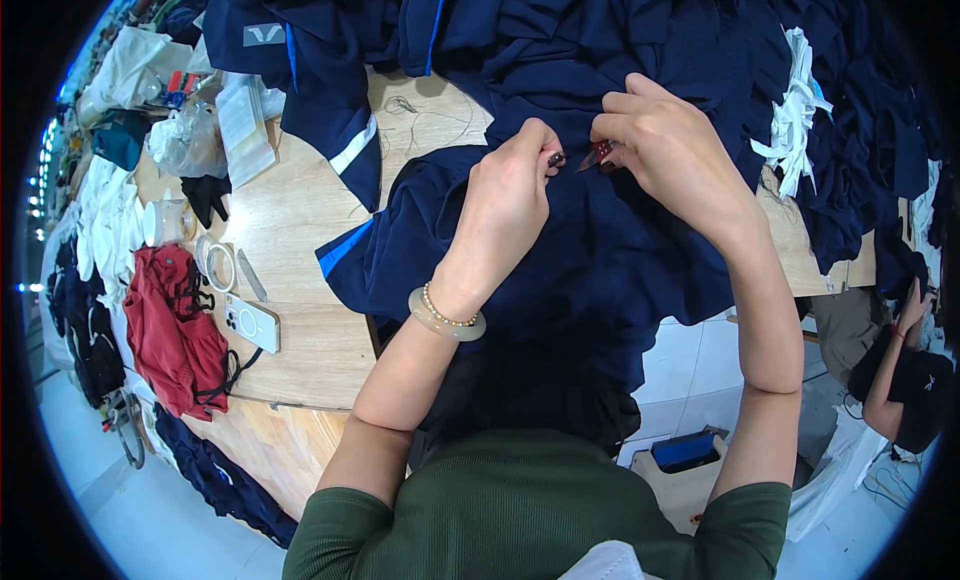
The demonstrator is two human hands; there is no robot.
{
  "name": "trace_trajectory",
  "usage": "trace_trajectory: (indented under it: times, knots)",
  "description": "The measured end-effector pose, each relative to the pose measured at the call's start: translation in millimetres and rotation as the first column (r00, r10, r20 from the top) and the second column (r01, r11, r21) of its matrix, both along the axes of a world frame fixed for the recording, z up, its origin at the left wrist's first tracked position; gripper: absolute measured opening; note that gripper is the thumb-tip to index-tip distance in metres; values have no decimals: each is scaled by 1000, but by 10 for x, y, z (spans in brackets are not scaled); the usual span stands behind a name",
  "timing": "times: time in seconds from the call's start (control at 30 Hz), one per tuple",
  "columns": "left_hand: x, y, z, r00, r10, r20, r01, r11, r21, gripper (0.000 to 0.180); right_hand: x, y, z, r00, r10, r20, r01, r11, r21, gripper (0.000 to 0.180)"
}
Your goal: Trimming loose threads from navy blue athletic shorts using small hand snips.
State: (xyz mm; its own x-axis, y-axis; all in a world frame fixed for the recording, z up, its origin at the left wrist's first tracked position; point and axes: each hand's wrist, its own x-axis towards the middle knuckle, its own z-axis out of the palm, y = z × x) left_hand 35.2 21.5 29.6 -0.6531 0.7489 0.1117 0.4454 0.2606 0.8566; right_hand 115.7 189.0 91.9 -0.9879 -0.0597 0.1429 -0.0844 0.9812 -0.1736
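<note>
A navy blue garment (600, 245) with a bright blue strip at its left corner lies spread before me, over the table's front edge and toward my lap. Above it, my left hand (512, 185) is closed in a pinch, thumb against fingertips; whatever is between them is too small to make out. Close to its right, my right hand (665, 140) grips a small pair of thread snips (588, 163). Their pointed metal blade aims at the left fingertips, and the fingers cover most of the handle.
More navy garments (560, 40) are heaped along the back and right. White cloth strips (795, 110) lie on the right pile. Loose thread (405, 105) is on the wooden table (310, 350). A phone (252, 323), tape roll (217, 267) and red cloth (175, 330) sit left. Another person (900, 370) is at far right.
</note>
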Motion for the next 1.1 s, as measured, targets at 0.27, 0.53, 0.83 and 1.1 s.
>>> trace_trajectory:
  times: [0.27, 0.53, 0.83, 1.1]
  knots:
    - [-280, -253, 96, 926, 375, 35, -377, 921, 99, 22, 219, 320, -61, 929, -336, -153, 176, 768, -616, 16]
    - [-78, -332, 59, 977, -213, 32, 212, 927, -311, 36, 404, 239, -204, 956, -223, 191, 293, 782, -550, 35]
    - [-633, -480, 716, 789, -470, 395, 479, 874, 83, 23, 572, 478, -4, 944, 30, 330, 316, 210, -925, 7]
    - [-750, -578, 1072, 778, -492, 389, 504, 860, 80, 28, 626, 560, 244, 995, 16, 93, 87, 243, -966, 12]
